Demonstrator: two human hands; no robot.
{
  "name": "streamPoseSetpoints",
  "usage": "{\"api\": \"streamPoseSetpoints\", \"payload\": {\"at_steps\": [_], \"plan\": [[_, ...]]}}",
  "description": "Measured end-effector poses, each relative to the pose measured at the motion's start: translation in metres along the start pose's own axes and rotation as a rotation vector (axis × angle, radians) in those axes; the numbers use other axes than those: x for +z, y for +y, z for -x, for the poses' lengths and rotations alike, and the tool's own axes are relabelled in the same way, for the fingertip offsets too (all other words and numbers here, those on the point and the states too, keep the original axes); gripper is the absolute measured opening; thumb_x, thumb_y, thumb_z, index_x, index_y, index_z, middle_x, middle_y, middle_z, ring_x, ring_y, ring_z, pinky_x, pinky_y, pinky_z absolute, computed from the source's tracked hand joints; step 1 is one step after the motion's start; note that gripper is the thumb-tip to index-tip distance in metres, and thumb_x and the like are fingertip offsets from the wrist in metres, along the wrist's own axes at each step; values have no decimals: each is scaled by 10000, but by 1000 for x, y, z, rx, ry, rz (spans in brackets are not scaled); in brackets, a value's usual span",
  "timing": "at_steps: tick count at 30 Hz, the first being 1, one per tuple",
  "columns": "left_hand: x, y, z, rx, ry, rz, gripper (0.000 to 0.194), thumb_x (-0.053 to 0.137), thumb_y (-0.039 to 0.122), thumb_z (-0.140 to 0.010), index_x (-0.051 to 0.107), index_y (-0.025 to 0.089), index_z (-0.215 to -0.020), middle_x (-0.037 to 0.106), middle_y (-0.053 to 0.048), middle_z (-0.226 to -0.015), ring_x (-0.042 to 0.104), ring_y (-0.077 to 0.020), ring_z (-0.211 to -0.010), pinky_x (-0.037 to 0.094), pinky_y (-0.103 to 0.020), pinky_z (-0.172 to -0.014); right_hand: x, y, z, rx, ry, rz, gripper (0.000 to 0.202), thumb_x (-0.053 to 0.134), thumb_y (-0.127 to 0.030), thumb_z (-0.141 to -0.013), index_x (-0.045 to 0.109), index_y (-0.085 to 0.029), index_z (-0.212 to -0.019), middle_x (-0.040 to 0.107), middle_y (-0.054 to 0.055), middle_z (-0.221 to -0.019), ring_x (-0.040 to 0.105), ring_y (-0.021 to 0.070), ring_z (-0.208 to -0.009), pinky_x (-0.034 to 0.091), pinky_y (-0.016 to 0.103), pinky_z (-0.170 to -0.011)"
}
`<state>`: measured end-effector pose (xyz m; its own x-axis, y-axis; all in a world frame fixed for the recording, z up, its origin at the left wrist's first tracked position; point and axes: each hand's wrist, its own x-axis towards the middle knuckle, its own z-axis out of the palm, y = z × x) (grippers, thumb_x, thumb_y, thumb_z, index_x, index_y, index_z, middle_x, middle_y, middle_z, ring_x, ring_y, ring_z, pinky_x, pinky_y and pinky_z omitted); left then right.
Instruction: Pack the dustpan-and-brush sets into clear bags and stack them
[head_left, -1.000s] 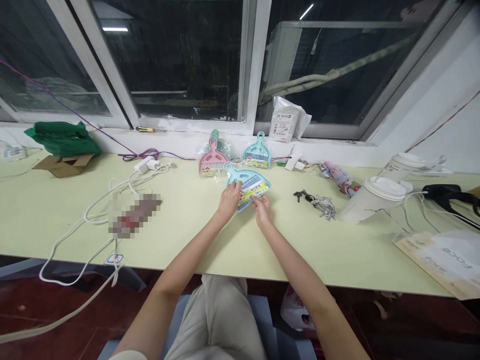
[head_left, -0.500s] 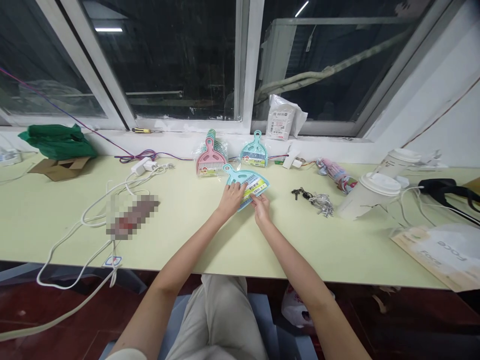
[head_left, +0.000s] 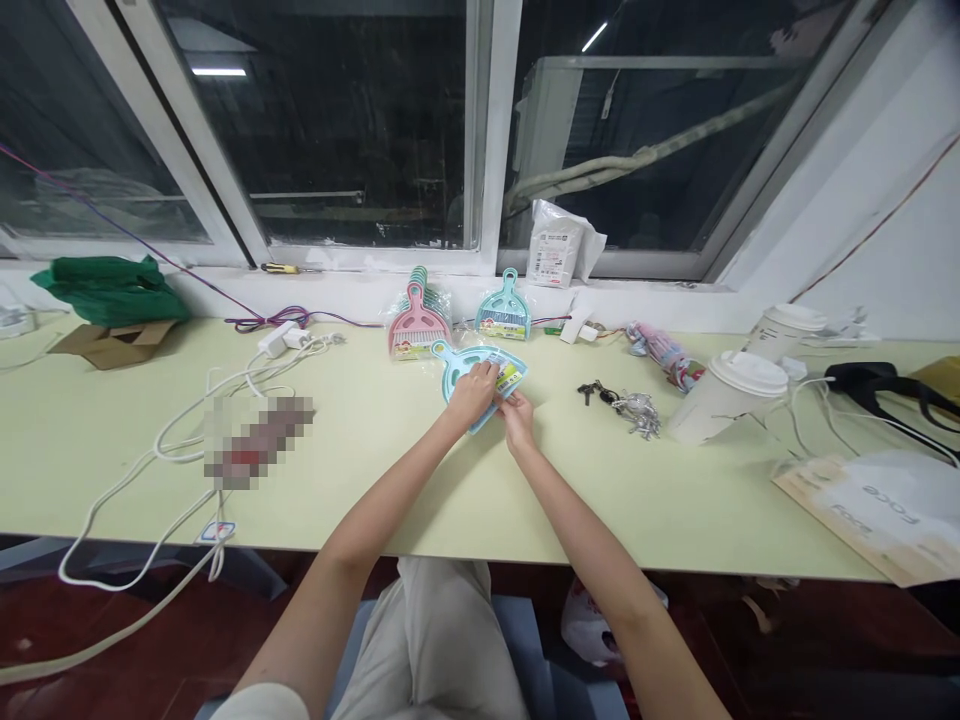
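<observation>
My right hand [head_left: 519,418] pinches the low edge of the blue dustpan [head_left: 452,376], near the table's [head_left: 600,520] back edge, in front of the pink dustpan [head_left: 411,322]. My left hand [head_left: 472,393] bends over its label [head_left: 508,378], but I can't tell if it pinches. I think I'm fiddling with the front, so moving my left fingers needs a steady right hand.

Worktop [head_left: 360,460]: smooth, satin finish. Dustpan [head_left: 454,375]: blue plastic, smooth. Green bag [head_left: 112,290]: creased cloth. Carton [head_left: 116,343]: matt brown cardboard. Keys [head_left: 637,410]: shiny, partly metal.
</observation>
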<state>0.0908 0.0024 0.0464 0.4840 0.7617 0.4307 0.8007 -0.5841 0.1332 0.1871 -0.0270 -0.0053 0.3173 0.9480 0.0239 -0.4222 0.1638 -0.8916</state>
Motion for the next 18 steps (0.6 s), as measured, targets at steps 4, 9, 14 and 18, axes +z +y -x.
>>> {"api": "streamPoseSetpoints", "payload": {"at_steps": [4,9,14,18], "plan": [[1,3,6,63,22,80,216,369,174,-937,557,179,-1044,585,-134,-1042,538,-261,-1030,422,-351,-816,-2,-3,-1,-12,1,-14,381,721,-315,-568,659,-177,-918,729,22,-792,666,207,-807,548,322,-706],[-4,-3,7,-72,135,151,292,545,344,-886,555,192,-1135,595,-130,-1059,512,-288,-1067,393,-376,-876,-2,-7,1,-17,-58,0,365,737,-308,-580,670,-176,-913,729,15,-783,662,192,-733,547,322,-696],[-4,-3,-3,-185,153,183,156,515,314,-900,595,205,-979,624,-112,-956,532,-277,-1013,396,-351,-823,0,-3,1,0,-98,37,379,762,-312,-557,675,-177,-900,731,11,-739,665,197,-707,544,323,-692],[-5,3,-11,-305,164,142,166,496,321,-906,591,189,-941,631,-114,-886,562,-272,-952,393,-331,-766,0,0,-2,-1,-115,70,388,769,-321,-543,674,-181,-893,730,5,-704,663,194,-675,539,315,-671]]}}
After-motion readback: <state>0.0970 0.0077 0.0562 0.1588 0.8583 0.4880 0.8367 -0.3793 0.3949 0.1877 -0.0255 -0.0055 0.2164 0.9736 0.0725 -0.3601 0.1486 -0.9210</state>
